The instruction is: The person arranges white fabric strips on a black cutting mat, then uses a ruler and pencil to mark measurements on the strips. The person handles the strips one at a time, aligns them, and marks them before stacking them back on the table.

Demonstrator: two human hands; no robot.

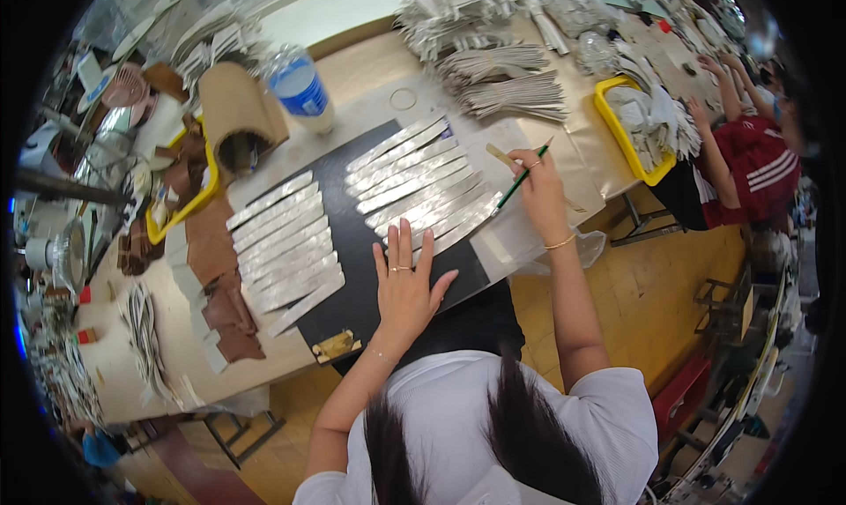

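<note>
My left hand (405, 280) lies flat with fingers spread on the near end of a row of shiny silvery-white strips (419, 179). In my right hand (542, 192) is a thin green-handled brush (511, 190), slanting so that its lower tip meets the right end of the strips. Beneath that hand a narrow tan strip (500, 155) lies on the table. Both this row and a second row of similar strips (286, 241), to its left, rest on a black board (357, 298). A small yellowish-brown piece (337, 346) sits at the board's near corner.
Beyond the strips stand a clear bottle with a blue label (300, 91) and a brown cardboard roll (238, 117). Brown leather-like pieces (231, 315) lie left. Stacked pale strips (507, 86) fill the back. Right, a person in red (753, 170) sits by a yellow basket (617, 139).
</note>
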